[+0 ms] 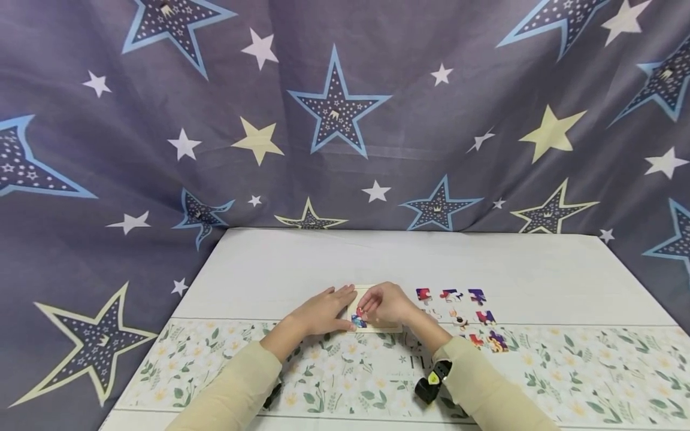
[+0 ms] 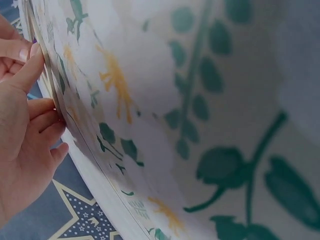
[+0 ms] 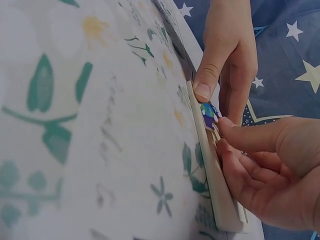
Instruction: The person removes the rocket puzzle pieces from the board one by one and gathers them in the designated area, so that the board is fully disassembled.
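A shallow pale puzzle tray (image 1: 389, 329) lies on the table in front of the person. The left hand (image 1: 322, 312) rests along its left side, fingers extended and the thumb on the near left corner. Assembled blue and purple puzzle pieces (image 3: 207, 111) sit in that corner, close by the left thumb. Over the tray, the right hand (image 1: 387, 302) pinches a small reddish puzzle piece (image 1: 360, 311) between thumb and fingers, right at the assembled pieces. The fingers cover much of the held piece. In the left wrist view, the left hand (image 2: 27, 120) lies against the tray's edge.
Right of the tray, several loose puzzle pieces lie in rough rows, among them a red one (image 1: 423, 294), a purple one (image 1: 477, 296) and a purple and yellow one (image 1: 497, 342). A floral cloth strip (image 1: 323, 383) crosses the white table. A star-patterned curtain (image 1: 377, 149) hangs behind.
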### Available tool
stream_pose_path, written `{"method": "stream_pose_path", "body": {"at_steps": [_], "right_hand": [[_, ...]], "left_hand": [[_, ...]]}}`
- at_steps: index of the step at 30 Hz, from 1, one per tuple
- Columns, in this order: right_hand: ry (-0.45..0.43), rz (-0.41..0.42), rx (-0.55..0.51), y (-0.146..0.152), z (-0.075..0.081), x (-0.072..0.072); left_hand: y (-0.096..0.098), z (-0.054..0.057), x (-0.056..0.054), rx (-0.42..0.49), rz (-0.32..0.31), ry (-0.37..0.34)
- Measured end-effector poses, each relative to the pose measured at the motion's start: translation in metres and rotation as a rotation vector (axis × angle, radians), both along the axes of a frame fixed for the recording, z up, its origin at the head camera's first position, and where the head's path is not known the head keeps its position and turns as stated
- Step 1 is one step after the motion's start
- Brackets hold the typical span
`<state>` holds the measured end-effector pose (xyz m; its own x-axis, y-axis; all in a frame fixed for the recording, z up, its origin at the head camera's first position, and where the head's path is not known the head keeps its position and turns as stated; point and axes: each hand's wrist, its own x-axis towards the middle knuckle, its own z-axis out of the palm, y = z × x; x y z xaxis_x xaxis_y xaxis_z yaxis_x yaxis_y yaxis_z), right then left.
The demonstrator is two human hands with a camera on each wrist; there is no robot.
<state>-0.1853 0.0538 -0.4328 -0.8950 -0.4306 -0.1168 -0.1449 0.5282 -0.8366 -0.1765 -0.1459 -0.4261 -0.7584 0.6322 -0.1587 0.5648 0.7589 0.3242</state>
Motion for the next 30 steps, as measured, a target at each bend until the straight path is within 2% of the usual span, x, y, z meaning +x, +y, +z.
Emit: {"method": "stream_pose_path", "body": {"at_steps": [5,13,23,30], "right_hand": [[-0.058,-0.042,-0.033,-0.0014,0.0,-0.0017],[-0.061,-0.087,-0.028,-0.0041,0.001,-0.001],[-0.036,-0.115,-0.052,-0.0072,-0.0006,0.004],[0.049,-0.157,0.027,-0.0093,-0.0062,0.0055]], "left_hand": [[0.0008,0.0033,0.0013,0.001,-0.005,0.002],[0.0017,0.005,-0.0002,-0.03,0.002,0.005],[0.0024,0.0028,-0.0007,-0.034,0.01,-0.009],[0.0032,0.0044,-0.0006,-0.055,0.013,-0.006]]}}
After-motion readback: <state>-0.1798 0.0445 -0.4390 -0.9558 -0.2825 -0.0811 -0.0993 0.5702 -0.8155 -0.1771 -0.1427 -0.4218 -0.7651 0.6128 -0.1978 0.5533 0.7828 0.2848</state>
